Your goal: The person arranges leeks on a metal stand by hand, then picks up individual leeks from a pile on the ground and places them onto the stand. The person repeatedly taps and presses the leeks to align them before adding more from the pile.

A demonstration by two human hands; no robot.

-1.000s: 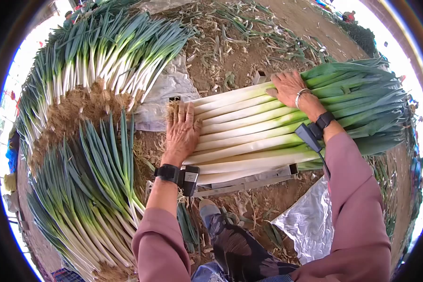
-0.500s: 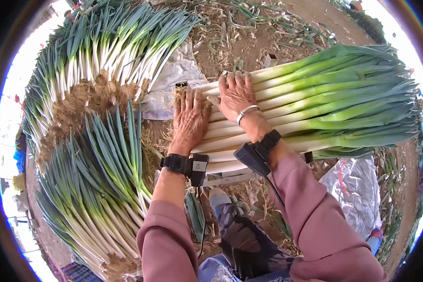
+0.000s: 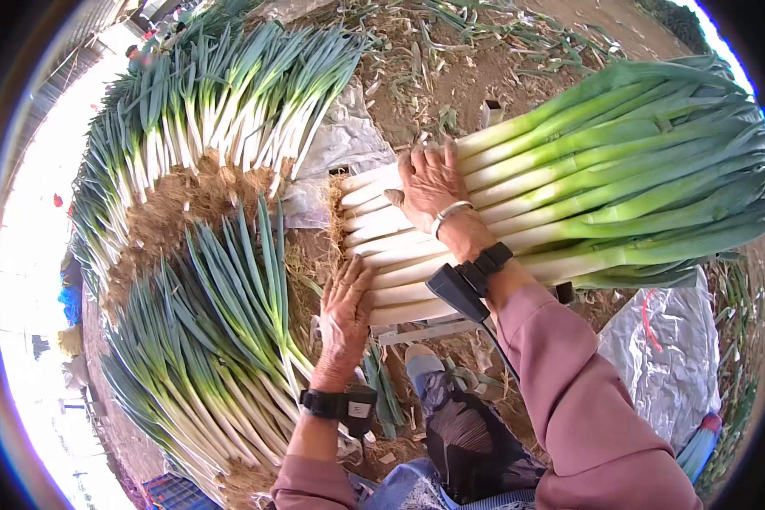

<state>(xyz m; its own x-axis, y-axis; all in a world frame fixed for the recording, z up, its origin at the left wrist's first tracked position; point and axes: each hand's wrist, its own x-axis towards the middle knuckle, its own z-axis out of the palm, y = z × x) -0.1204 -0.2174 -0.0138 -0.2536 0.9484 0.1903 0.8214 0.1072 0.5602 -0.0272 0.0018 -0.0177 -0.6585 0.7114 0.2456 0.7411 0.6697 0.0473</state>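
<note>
A thick layer of large green onions (image 3: 569,183) lies side by side in front of me, white stalks and trimmed-looking roots to the left, green leaves to the right. My right hand (image 3: 432,189) rests on top of the white stalks, fingers spread and lying over the far ones. Low at the root end, my left hand (image 3: 346,310) touches the nearest stalks with its fingers stretched out, palm down. Brown root tufts (image 3: 337,212) show at the stalk ends. A metal bar (image 3: 421,331) shows under the near side of the layer.
Left of me lie a far heap of green onions (image 3: 221,110) with earthy roots and a nearer heap (image 3: 204,357). A pale plastic sheet (image 3: 348,140) is beyond the root end; a silvery sheet (image 3: 671,348) lies right. Leaf scraps litter the soil. My foot (image 3: 423,361) is below.
My left hand has slid toward me along the root ends, from the far stalks to the nearest ones, uncovering the roots. The right hand stays on the stalks. The view has shifted slightly.
</note>
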